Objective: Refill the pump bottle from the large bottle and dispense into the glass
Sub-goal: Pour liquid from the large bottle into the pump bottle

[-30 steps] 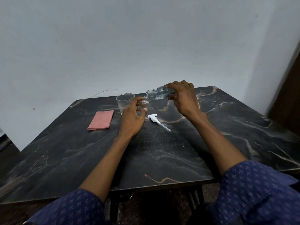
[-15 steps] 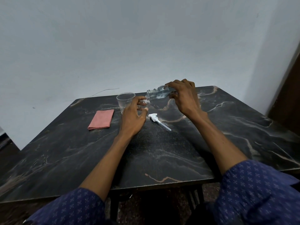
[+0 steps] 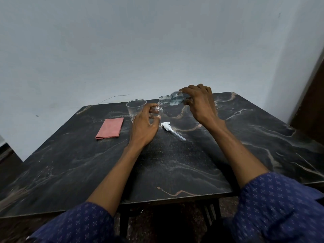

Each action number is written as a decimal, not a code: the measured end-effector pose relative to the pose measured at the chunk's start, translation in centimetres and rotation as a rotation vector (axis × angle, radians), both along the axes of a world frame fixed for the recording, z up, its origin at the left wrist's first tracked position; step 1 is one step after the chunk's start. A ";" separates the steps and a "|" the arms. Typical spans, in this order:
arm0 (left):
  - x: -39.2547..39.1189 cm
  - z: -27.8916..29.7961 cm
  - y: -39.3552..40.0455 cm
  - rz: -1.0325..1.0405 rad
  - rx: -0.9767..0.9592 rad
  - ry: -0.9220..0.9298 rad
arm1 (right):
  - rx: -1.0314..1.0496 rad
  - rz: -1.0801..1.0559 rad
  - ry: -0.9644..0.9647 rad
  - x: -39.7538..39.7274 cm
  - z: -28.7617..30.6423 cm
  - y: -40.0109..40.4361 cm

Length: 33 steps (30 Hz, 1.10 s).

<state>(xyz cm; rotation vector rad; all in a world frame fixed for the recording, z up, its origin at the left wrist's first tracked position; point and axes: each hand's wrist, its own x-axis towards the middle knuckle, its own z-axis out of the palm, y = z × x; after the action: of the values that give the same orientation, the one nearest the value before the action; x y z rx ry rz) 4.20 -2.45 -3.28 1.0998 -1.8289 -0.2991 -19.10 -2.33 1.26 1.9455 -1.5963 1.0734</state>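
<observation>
My right hand grips the large clear bottle, tipped nearly level with its open mouth pointing left and liquid inside. Its mouth sits just above the neck of the small clear pump bottle, which stands upright on the table in the grip of my left hand. Most of the small bottle is hidden behind my fingers. The empty clear glass stands just left of the small bottle. The white pump head with its long tube lies on the table to the right of my left hand.
A folded pink cloth lies left of the glass. The dark marble table ends at a near edge below my forearms. A grey wall stands behind, with a thin wire at the table's far left.
The large bottle has tipped a little further, its mouth dropping closer to the small bottle's neck. Both hands stay where they were.
</observation>
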 end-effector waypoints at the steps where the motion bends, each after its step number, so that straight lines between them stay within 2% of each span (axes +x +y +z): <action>1: 0.0 0.0 0.0 -0.001 -0.001 -0.001 | 0.000 -0.002 -0.001 0.1 0.0 0.0; 33: -0.2 0.7 1.0 0.005 0.011 -0.008 | -0.018 0.003 0.000 0.0 0.0 -0.1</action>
<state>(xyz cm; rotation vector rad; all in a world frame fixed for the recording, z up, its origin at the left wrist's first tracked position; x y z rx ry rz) 4.00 -1.45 -2.58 1.1142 -1.8334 -0.3031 -19.11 -2.44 1.31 1.9366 -1.5799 1.0853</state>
